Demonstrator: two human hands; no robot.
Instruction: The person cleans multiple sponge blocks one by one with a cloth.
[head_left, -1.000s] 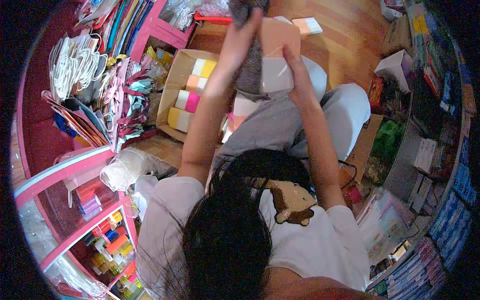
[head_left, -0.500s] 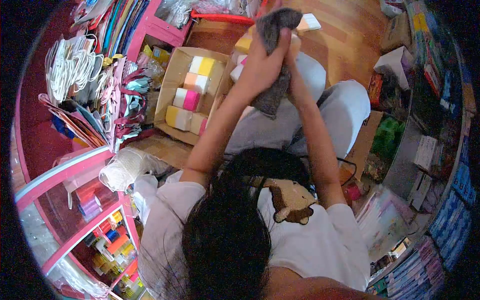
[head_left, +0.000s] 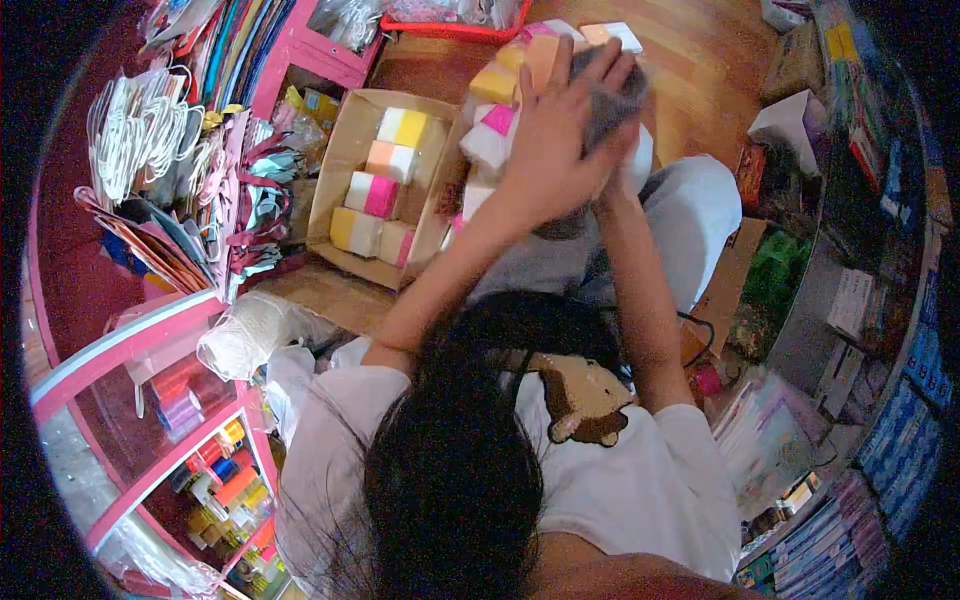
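Observation:
My left hand [head_left: 558,145] lies across a dark grey cloth [head_left: 612,92], its fingers stretched out and spread. From the other side my right hand [head_left: 622,150] grips the cloth, with most of its fingers hidden behind it; motion blurs both. Whether anything is wrapped inside the cloth cannot be seen. Just left of and beyond the hands is a heap of two-coloured blocks, among them a white and pink block [head_left: 492,135] and a yellow block [head_left: 493,84]. A white-ended block [head_left: 622,38] lies past the fingertips.
An open cardboard box [head_left: 322,205] left of my arms holds several two-coloured blocks. Paper bags with cord handles [head_left: 150,135] crowd the left shelf. A red tray [head_left: 455,33] of plastic packets stands at the far side. Packed shelves [head_left: 850,310] line the right.
My left hand has gone from wrapped around the cloth to spread flat over it. The cloth is bunched smaller, no longer hanging below the hands. More of the block heap shows.

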